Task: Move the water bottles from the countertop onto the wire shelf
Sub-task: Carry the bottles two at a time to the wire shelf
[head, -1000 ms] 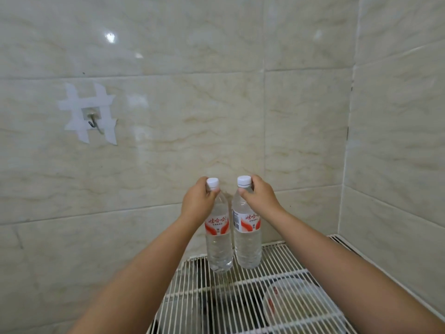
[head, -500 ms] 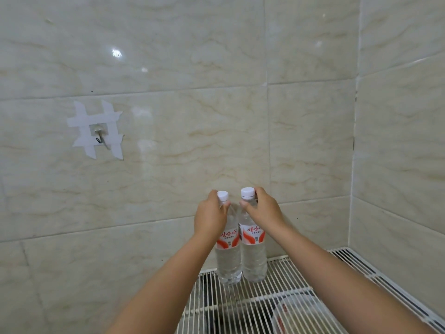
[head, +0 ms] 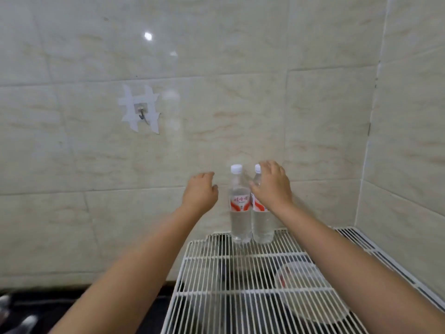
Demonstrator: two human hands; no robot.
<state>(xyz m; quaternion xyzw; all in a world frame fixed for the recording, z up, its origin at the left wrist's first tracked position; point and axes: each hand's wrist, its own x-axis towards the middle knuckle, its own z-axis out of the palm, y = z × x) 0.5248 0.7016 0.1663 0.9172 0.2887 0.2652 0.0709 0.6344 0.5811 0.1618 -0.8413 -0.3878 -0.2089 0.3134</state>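
Both water bottles (head: 250, 213) stand upright at the wire shelf's (head: 240, 285) 12 o'clock edge; the left hand (head: 201, 192), at their 9 o'clock, hangs loose and empty; the right hand (head: 272, 186) hovers released at the right cap; draw both straight back without nudging them

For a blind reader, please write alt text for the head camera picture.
Two water bottles stand upright side by side on a white wire shelf against a tiled wall. The left hand and right hand hover open beside them.

Both arms reach forward; left hand (head: 201, 192) loosely curled, grip empty; right hand (head: 272, 186) fingers spread, relaxed.
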